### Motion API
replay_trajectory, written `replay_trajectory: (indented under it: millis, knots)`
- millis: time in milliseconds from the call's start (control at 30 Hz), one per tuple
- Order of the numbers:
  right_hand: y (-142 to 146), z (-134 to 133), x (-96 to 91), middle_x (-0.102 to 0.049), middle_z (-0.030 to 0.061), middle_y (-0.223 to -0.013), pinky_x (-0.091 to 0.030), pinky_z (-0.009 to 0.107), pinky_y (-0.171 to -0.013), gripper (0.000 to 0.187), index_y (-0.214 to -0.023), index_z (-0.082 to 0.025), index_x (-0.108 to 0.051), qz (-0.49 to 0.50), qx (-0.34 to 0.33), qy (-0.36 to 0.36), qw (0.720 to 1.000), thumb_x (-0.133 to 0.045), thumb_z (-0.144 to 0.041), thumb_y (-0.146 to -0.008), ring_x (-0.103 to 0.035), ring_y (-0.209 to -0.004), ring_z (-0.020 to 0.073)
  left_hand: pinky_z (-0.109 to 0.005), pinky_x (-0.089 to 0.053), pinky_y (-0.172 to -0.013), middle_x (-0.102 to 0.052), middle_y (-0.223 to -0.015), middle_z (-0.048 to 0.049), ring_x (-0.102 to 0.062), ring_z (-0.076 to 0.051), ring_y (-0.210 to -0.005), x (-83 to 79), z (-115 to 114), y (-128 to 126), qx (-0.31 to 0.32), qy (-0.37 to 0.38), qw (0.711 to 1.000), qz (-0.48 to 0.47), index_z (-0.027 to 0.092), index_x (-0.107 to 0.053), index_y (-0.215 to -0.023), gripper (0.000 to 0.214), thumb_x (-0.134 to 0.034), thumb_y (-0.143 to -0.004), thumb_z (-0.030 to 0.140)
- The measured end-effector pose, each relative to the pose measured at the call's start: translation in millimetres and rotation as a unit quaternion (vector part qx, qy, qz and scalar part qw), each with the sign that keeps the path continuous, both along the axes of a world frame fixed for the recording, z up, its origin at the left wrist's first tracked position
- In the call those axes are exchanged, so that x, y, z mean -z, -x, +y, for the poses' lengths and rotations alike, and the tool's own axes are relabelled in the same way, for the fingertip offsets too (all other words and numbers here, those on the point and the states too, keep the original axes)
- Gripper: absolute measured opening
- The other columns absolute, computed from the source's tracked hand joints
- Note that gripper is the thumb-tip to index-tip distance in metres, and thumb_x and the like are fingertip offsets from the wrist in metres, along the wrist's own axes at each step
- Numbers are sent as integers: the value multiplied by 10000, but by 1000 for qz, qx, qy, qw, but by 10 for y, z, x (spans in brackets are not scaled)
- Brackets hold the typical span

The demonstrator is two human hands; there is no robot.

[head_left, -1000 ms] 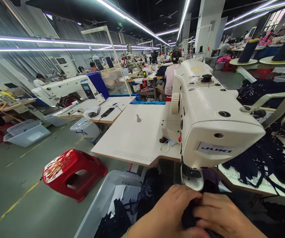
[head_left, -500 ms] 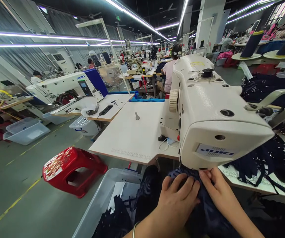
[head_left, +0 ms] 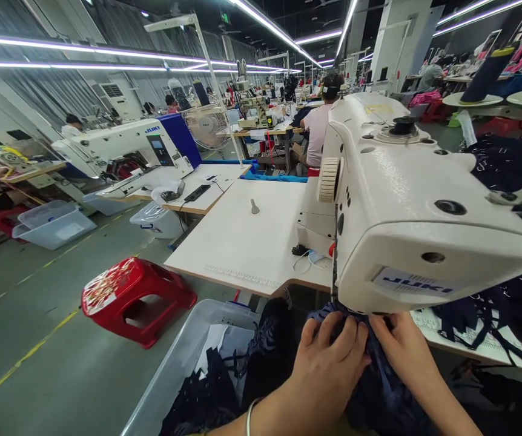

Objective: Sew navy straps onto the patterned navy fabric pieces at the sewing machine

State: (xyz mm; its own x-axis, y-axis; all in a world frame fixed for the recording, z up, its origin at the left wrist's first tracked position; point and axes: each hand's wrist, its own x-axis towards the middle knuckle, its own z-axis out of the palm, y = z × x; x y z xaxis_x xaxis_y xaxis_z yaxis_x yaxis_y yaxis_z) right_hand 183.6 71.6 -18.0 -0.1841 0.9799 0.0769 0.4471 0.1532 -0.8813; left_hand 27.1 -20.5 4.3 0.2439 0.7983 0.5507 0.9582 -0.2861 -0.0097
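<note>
Dark navy fabric hangs in folds below the head of a white sewing machine marked JUKI. My left hand lies over the fabric with curled fingers, gripping it just under the machine head. Close beside it, my right hand pinches the fabric's edge, its fingertips partly tucked below the machine. The needle and the spot where the cloth meets it are hidden by the machine head. A bangle circles my left wrist.
A clear plastic bin with dark cloth pieces stands low at my left. Beyond it is a red stool. The white tabletop carries a small grey metal piece. Dark straps lie at right. A person in pink sits ahead.
My view has shifted slightly, so the machine head looks larger and farther right. Both hands keep their hold on the fabric, with little change in finger position.
</note>
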Motion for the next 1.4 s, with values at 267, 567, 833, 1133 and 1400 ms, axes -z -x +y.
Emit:
replay_trajectory:
  millis: [267,567,833,1133,1400]
  knots:
    - [-6,0,32,-718,79,-869,-495,369,-759,294,-984,-250,-480,-37,8,38,999,-457,-505,-841,-681,-869,280,-360,-319,-974,-615,-1278,11,-513,-184,-1171,49,21,-2,-2,-2,1000,-2,245,-551,-1307,343,-486,-993,368]
    - [-96,16,3,-694,48,-844,-501,306,-736,247,-895,-235,-566,-48,-56,-46,996,-446,-447,-937,-665,-818,222,-345,-379,-905,-674,-1157,3,-579,-172,-1063,73,77,7,-9,-45,999,-19,250,-608,-1237,318,-464,-994,396]
    - [-681,92,-84,-635,16,-852,-483,266,-757,219,-839,-236,-620,-97,-92,-51,990,-523,-413,-922,-612,-823,185,-350,-366,-885,-688,-1095,-12,-587,-207,-1012,24,145,77,22,-60,998,-14,227,-632,-1202,340,-372,-1023,352]
    - [-1277,104,18,-652,52,-944,-511,289,-814,201,-841,-240,-600,-147,-45,-127,980,-570,-434,-885,-638,-914,211,-395,-352,-883,-667,-1106,-90,-540,-305,-1052,59,106,26,40,-77,994,59,224,-628,-1237,751,-332,-845,793]
    - [-1629,116,161,-681,104,-1158,-510,500,-898,314,-981,-297,-750,-204,-10,-233,951,-513,-478,-879,-640,-1059,321,-391,-330,-915,-657,-1063,-91,-537,-309,-1062,67,98,-137,19,-118,992,25,190,-664,-1106,753,-425,-762,815]
